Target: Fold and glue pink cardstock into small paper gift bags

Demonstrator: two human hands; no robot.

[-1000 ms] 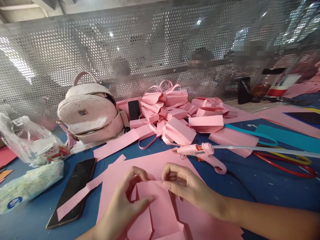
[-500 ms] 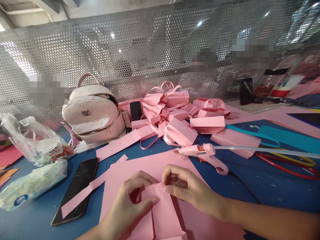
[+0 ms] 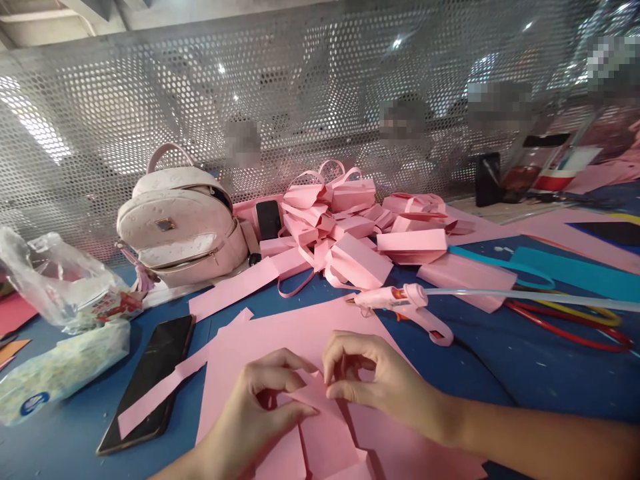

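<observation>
Between my hands is a folded pink paper piece (image 3: 325,430), box-like with creased flaps, lying over a large pink paper sheet (image 3: 250,347). My left hand (image 3: 265,407) grips its upper left edge, thumb on top and fingers behind. My right hand (image 3: 367,373) pinches the upper right corner between thumb and curled fingers. A small pointed flap of paper stands up between the two hands. Just beyond them lies a pink hot glue gun (image 3: 400,300) on its side, a clear glue stick in its back and its nozzle toward the left.
A black phone (image 3: 150,380) with a pink paper strip (image 3: 150,407) across it lies to the left. Behind are a pale backpack (image 3: 185,227), a heap of pink paper bags (image 3: 345,227) and a perforated metal screen (image 3: 310,87). Tissues (image 3: 65,373) lie far left.
The top edge of the paper piece has been bent, and a pointed flap now shows between my hands. My fingers have shifted slightly; the whole view has moved a little.
</observation>
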